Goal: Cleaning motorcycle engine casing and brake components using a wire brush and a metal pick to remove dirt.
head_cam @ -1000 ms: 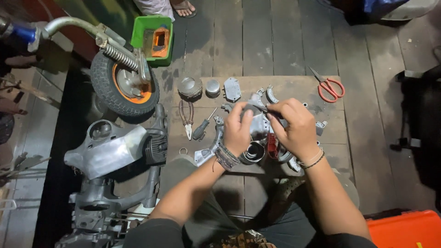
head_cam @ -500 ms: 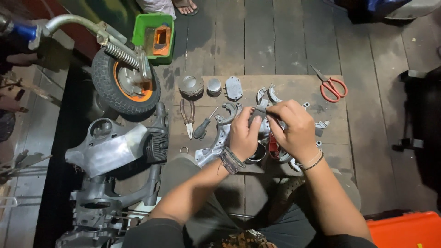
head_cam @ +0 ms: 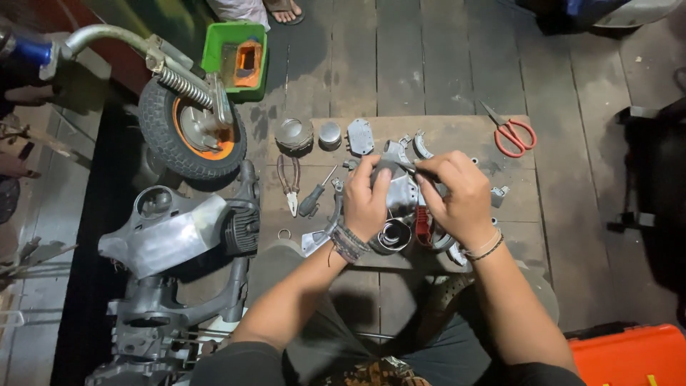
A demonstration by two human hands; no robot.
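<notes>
Both hands meet over the counter (head_cam: 514, 214), left hand (head_cam: 368, 204) and right hand (head_cam: 457, 200) curled around a grey metal engine part (head_cam: 400, 187).

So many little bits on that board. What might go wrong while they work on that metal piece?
The left hand and right hand hold a grey metal part over crowded small parts; a slip might knock the shiny ring off the board. The screwdriver and pliers lie close to the left forearm, easily bumped.
</notes>
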